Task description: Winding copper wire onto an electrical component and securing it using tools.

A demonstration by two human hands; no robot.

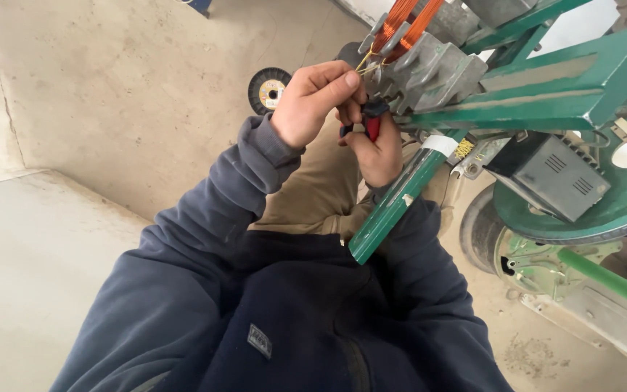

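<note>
My left hand (315, 100) is raised to the grey stepped metal former (429, 65) and pinches thin yellowish wire ends (366, 65) beside the copper wire coil (409, 23). Just below it, my right hand (379, 154) grips a small hand tool with red and black handles (373, 120), its tip pointing up at the same wires. Both hands nearly touch each other under the former. The tool's jaws are hidden behind my left fingers.
A green metal machine frame (546, 87) crosses the upper right, with a green bar (393, 207) slanting down over my right arm. A grey box (549, 174) sits on a green disc (618, 210). A wire spool (268, 88) lies on the concrete floor (125, 94).
</note>
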